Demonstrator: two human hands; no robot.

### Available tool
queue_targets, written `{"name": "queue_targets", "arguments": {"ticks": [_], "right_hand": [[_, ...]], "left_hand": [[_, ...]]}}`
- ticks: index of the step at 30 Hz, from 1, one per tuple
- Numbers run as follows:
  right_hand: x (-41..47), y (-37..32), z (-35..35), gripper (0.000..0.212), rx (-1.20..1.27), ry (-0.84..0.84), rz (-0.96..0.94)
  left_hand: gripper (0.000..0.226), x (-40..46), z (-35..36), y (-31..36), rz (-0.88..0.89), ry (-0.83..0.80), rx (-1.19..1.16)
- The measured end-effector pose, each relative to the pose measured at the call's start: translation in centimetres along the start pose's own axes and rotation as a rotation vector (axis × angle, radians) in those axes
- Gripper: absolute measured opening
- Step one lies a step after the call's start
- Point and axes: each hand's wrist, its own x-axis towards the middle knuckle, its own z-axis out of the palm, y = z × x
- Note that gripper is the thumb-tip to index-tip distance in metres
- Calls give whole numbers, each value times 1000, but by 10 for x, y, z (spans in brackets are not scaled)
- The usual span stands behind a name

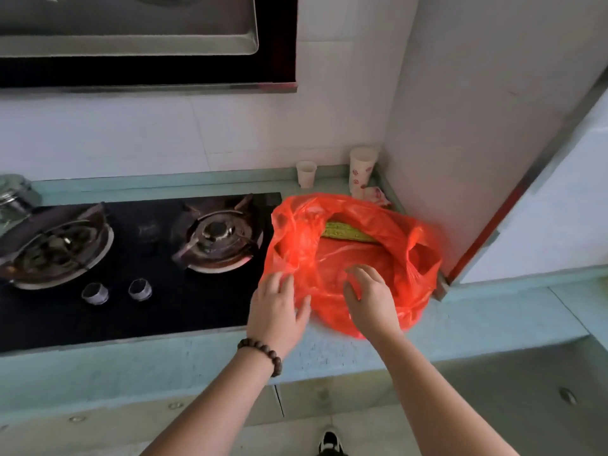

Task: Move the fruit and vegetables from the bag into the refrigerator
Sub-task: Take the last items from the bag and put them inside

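A red plastic bag lies on the pale green counter, to the right of the gas hob. A green ridged vegetable shows through its open mouth at the back. My left hand, with a bead bracelet at the wrist, rests with spread fingers against the bag's near left edge. My right hand sits on the bag's front with its fingers bent down onto the plastic; whether it pinches the film I cannot tell. The white refrigerator stands at the right, its door closed.
A black two-burner gas hob with two knobs fills the counter's left. Two paper cups stand in the back corner beside a crumpled wrapper. A range hood hangs above. A metal pot sits far left.
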Motion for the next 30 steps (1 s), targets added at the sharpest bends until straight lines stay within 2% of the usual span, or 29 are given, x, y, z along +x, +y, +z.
{"name": "queue_targets", "arguments": {"ticks": [5, 10, 13, 16, 18, 22, 26, 30], "right_hand": [[107, 26, 7, 37, -76, -109, -48], [171, 47, 30, 50, -226, -206, -157], [194, 56, 45, 56, -319, -280, -235], [214, 64, 55, 62, -382, -391, -231], [225, 69, 58, 65, -371, -446, -182], [241, 81, 56, 66, -385, -529, -85], [249, 90, 51, 58, -396, -539, -27], [245, 106, 52, 48, -345, -565, 6]], "left_hand": [[72, 92, 36, 23, -91, -143, 76], [89, 149, 75, 13, -140, -259, 185], [98, 177, 92, 0, -205, -286, 145], [103, 198, 105, -14, -281, -312, 90], [101, 209, 112, -23, -285, -312, 54], [81, 228, 124, -32, -154, -241, -36], [57, 234, 134, -39, -76, -157, -257], [46, 235, 134, -48, -106, -115, -401]]}}
